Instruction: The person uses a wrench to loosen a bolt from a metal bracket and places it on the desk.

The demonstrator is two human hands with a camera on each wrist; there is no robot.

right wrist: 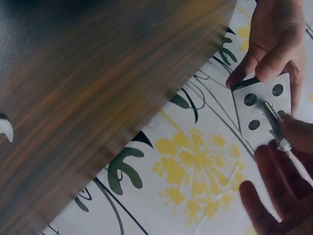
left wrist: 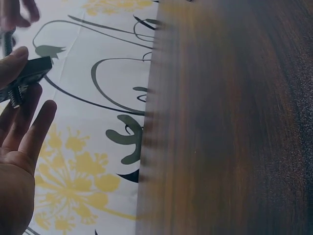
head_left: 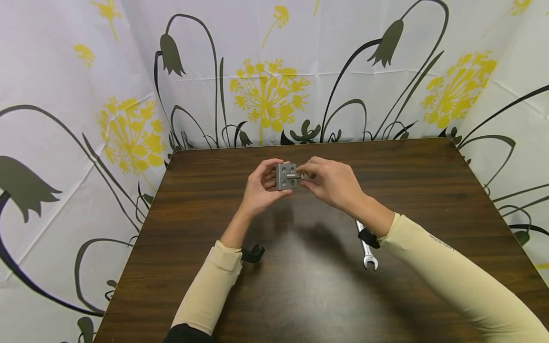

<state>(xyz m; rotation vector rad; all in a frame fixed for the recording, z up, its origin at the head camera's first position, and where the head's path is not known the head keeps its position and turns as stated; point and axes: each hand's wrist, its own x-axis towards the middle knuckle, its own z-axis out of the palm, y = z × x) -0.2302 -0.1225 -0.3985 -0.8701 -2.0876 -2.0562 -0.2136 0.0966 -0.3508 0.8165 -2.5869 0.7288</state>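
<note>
My left hand [head_left: 258, 194] grips a small grey metal block [head_left: 280, 177] by its edges, thumb on one side and fingers on the other. Round holes mark the block's face. A silver bolt [right wrist: 272, 119] stands in the middle of that face, its head outward. At the bolt's head are the thumb and fingertips of my right hand [head_left: 336, 183], pinching it. In the left wrist view, a threaded end [left wrist: 15, 97] sticks out from the block's other side. Both hands are raised above the far half of the table.
A silver wrench [head_left: 368, 252] lies on the dark wood table [head_left: 180, 267], partly under my right forearm. Behind the table hangs a white curtain [head_left: 334, 28] with yellow and grey flowers. A black strap mount [head_left: 253, 254] is on my left wrist.
</note>
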